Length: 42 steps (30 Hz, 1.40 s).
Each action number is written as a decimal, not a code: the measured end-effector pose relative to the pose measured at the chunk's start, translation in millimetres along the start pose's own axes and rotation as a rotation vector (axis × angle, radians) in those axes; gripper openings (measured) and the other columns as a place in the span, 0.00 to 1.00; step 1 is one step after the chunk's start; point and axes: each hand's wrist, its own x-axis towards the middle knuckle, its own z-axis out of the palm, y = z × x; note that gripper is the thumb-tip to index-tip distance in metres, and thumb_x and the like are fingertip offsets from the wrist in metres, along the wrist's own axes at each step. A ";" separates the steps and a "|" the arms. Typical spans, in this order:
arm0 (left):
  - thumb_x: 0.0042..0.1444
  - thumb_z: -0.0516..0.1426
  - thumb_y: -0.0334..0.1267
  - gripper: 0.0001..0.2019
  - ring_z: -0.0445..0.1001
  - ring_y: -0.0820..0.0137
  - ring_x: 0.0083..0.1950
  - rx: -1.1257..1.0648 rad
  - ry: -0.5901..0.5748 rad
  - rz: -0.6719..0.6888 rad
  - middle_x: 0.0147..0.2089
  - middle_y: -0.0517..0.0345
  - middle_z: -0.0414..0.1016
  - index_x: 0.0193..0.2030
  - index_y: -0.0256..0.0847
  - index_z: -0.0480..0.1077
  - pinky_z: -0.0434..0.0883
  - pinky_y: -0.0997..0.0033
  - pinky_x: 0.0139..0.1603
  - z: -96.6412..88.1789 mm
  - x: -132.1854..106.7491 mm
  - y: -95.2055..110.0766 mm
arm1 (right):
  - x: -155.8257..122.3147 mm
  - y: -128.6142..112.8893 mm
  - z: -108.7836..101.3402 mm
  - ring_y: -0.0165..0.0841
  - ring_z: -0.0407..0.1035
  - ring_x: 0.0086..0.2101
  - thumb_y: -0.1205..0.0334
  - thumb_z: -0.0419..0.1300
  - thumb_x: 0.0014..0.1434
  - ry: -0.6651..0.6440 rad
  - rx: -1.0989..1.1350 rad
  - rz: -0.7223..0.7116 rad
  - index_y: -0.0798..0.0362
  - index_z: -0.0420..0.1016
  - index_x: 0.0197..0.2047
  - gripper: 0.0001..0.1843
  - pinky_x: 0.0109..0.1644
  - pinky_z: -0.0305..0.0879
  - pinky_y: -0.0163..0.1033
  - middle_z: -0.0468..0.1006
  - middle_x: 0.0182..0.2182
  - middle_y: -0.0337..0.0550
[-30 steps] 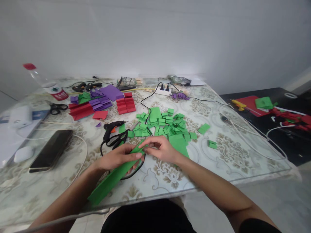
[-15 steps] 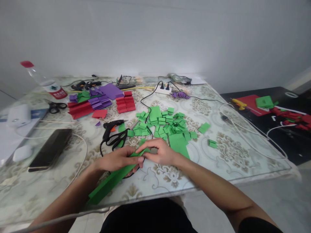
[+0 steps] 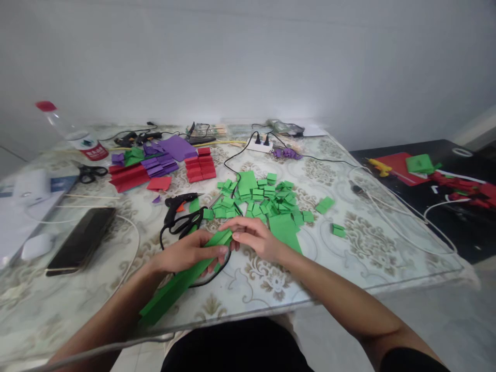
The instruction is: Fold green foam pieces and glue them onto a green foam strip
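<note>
A long folded green paper strip (image 3: 176,288) runs from the table's near edge up to my hands. My left hand (image 3: 188,253) is closed around the strip near its far end. My right hand (image 3: 253,236) pinches that far end with fingers pressed together. Black-handled scissors (image 3: 186,223) and a black glue gun (image 3: 177,201) lie just beyond my left hand. A heap of small green paper pieces (image 3: 263,199) and a larger green sheet (image 3: 284,230) sit right behind my right hand.
Red folded papers (image 3: 200,166) and purple folded papers (image 3: 158,164) lie farther back, near a second pair of scissors (image 3: 91,173) and a bottle (image 3: 75,133). A phone (image 3: 82,240) rests at left. A power strip (image 3: 260,144) and cables cross the patterned table (image 3: 368,237).
My hands stay on the strip's far end. The right fingers have shifted slightly along the fold; the strip has barely moved.
</note>
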 end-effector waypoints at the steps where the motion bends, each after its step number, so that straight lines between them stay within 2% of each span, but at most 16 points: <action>1: 0.62 0.60 0.55 0.21 0.67 0.75 0.20 0.006 0.008 0.004 0.21 0.61 0.71 0.32 0.35 0.75 0.64 0.78 0.21 -0.1 0.4 -0.6 | 0.4 0.4 1.0 0.30 0.73 0.27 0.59 0.61 0.65 0.021 0.003 -0.002 0.54 0.79 0.51 0.14 0.32 0.68 0.33 0.75 0.25 0.37; 5: 0.62 0.61 0.55 0.22 0.68 0.74 0.19 0.016 0.038 -0.006 0.20 0.60 0.72 0.30 0.35 0.76 0.65 0.77 0.22 -0.6 2.4 -3.8 | 2.3 2.7 5.2 0.27 0.69 0.25 0.56 0.69 0.60 0.154 -0.016 -0.015 0.53 0.76 0.48 0.16 0.29 0.64 0.32 0.75 0.27 0.35; 9: 0.63 0.61 0.54 0.21 0.70 0.72 0.22 0.005 0.019 0.000 0.22 0.58 0.75 0.31 0.35 0.76 0.66 0.75 0.25 -0.1 2.9 -3.5 | 3.6 6.7 6.1 0.28 0.72 0.26 0.56 0.71 0.57 0.183 0.046 0.001 0.52 0.74 0.45 0.16 0.31 0.67 0.33 0.79 0.30 0.37; 12: 0.63 0.61 0.53 0.20 0.73 0.71 0.25 -0.018 0.021 0.069 0.25 0.57 0.76 0.31 0.35 0.75 0.69 0.74 0.29 2.3 1.9 0.0 | 4.6 10.4 6.2 0.28 0.75 0.28 0.56 0.74 0.54 0.208 0.115 -0.001 0.53 0.74 0.40 0.17 0.34 0.71 0.33 0.79 0.30 0.37; 15: 0.64 0.59 0.53 0.20 0.73 0.71 0.27 -0.052 0.112 0.136 0.28 0.57 0.76 0.34 0.36 0.74 0.69 0.74 0.30 4.5 1.5 2.4 | 5.6 12.4 6.7 0.29 0.75 0.28 0.55 0.76 0.51 0.222 0.143 0.003 0.53 0.76 0.39 0.18 0.35 0.72 0.34 0.80 0.30 0.38; 19: 0.64 0.60 0.53 0.19 0.71 0.72 0.29 -0.018 0.264 0.174 0.29 0.58 0.76 0.35 0.36 0.73 0.68 0.74 0.31 5.8 2.8 1.2 | 6.7 11.2 6.8 0.29 0.76 0.28 0.53 0.76 0.51 0.252 0.154 0.006 0.54 0.78 0.38 0.18 0.35 0.74 0.35 0.81 0.30 0.38; 25: 0.62 0.61 0.54 0.20 0.63 0.75 0.25 0.052 0.371 0.261 0.25 0.63 0.67 0.31 0.37 0.70 0.61 0.77 0.25 7.1 5.6 -4.1 | 8.4 10.7 5.9 0.30 0.77 0.28 0.53 0.75 0.51 0.298 0.129 -0.007 0.54 0.83 0.38 0.15 0.35 0.76 0.35 0.82 0.28 0.40; 30: 0.61 0.61 0.53 0.20 0.57 0.76 0.25 0.077 0.400 0.273 0.25 0.65 0.60 0.30 0.37 0.68 0.57 0.76 0.25 5.6 8.4 -7.9 | 9.0 14.5 6.1 0.31 0.76 0.26 0.53 0.74 0.53 0.316 0.103 -0.014 0.53 0.84 0.38 0.14 0.35 0.76 0.36 0.82 0.26 0.40; 34: 0.61 0.61 0.52 0.19 0.57 0.76 0.27 0.089 0.397 0.279 0.26 0.64 0.61 0.32 0.36 0.70 0.56 0.75 0.27 4.7 9.8 -8.3 | 8.4 16.9 7.8 0.30 0.76 0.26 0.54 0.74 0.54 0.310 0.116 -0.010 0.53 0.85 0.39 0.13 0.35 0.75 0.36 0.83 0.26 0.40; 42: 0.60 0.63 0.53 0.19 0.58 0.76 0.25 -0.004 0.442 0.271 0.25 0.64 0.61 0.32 0.36 0.70 0.57 0.76 0.25 6.2 8.6 -11.5 | 5.7 12.4 11.5 0.32 0.79 0.30 0.55 0.74 0.53 0.312 0.168 -0.026 0.53 0.84 0.40 0.14 0.38 0.79 0.38 0.84 0.30 0.41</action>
